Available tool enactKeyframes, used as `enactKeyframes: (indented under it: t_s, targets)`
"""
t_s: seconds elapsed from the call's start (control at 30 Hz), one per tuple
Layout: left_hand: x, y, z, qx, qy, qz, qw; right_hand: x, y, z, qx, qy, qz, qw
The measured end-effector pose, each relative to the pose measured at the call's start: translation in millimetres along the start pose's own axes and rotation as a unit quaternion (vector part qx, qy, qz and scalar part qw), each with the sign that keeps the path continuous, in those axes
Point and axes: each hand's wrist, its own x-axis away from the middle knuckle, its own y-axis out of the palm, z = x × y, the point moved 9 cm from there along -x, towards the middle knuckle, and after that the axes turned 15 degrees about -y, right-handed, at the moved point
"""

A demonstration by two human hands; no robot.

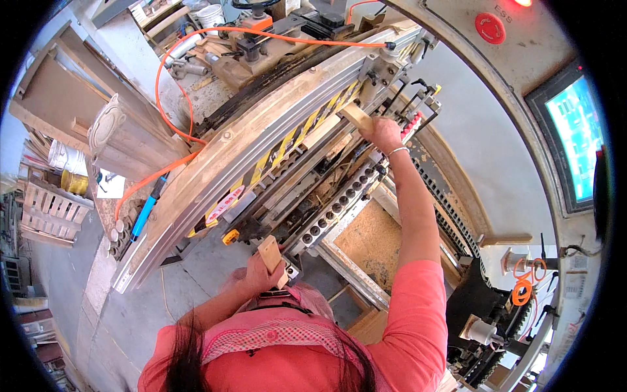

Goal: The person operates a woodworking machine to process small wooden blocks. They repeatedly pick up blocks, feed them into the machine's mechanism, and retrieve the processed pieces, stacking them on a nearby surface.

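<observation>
My right hand [384,134] reaches out over the woodworking machine, its fingers closed round the end of a short wooden block [356,117]. That block's far end lies close to the metal fence fittings [382,78] at the machine's bed. Close to my body, my left hand [261,276] grips another small wooden piece [269,253], which sticks up out of the fingers. Its lower part is partly hidden by the hand. Between the two hands runs a metal rail with a row of black round holes [336,208].
A long beam with a yellow-black striped strip [268,160] curves along the far side. An orange hose [159,85] loops over it. At right are a red emergency button [490,28] and a lit screen [576,134]. Sawdust fills a framed recess [369,238].
</observation>
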Motion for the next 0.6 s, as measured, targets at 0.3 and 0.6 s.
enactKeyframes:
  t_s: [0.3,0.6]
  targets:
    - [0.3,1.2,-1.2,-0.002,0.017,0.005,1.0,1.6,-1.5,2.1,-0.008,-0.011,-0.003,1.0]
    - [-0.4,-3.7,11.5,-0.005,0.044,0.031,0.999,-8.6,0.9,1.6,0.01,-0.025,-0.012,1.0]
